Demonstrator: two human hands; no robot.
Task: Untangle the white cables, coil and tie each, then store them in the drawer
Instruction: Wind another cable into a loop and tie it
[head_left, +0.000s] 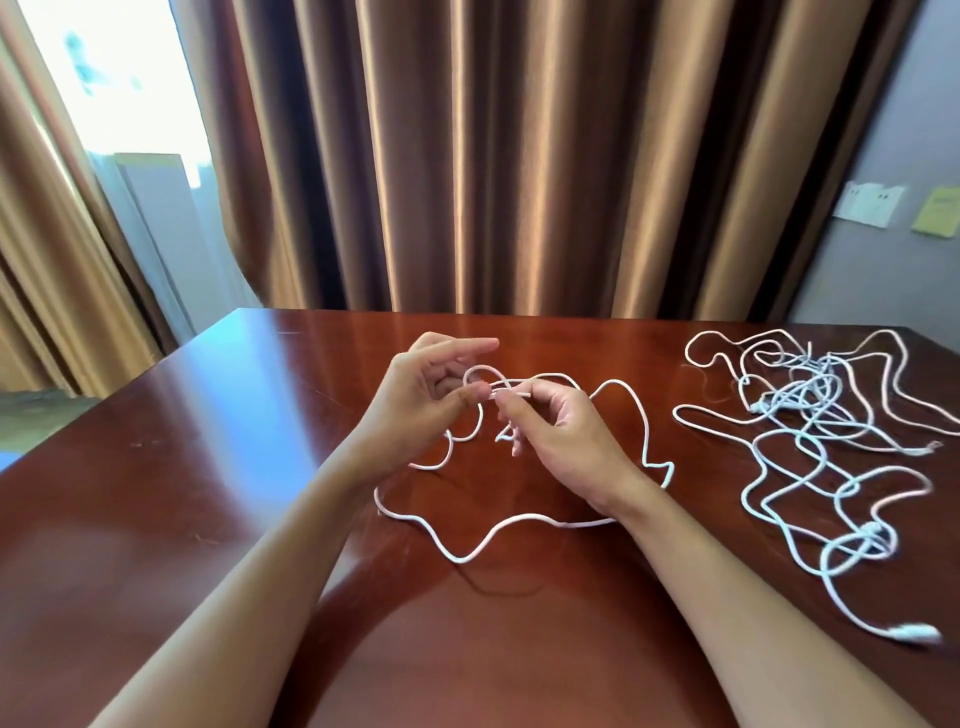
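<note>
Brown curtains (493, 156) hang behind a glossy reddish surface (208, 441); wall notes (935, 213) are too blurred to read. Left hand (421, 400) pinches a small loop of the white cable (467, 556), index finger straight. Right hand (556, 436) pinches its end beside that loop. Tangled cables (821, 431) lie well apart at right.

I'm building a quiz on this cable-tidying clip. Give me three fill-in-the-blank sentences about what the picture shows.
1. Both the left hand and the right hand pinch one thin white cable that is ____ in colour.
2. The tangled heap of white cables lies to the person's ____.
3. Everything rests on a glossy reddish-brown wooden ____.

Missing words: white; right; table
</note>
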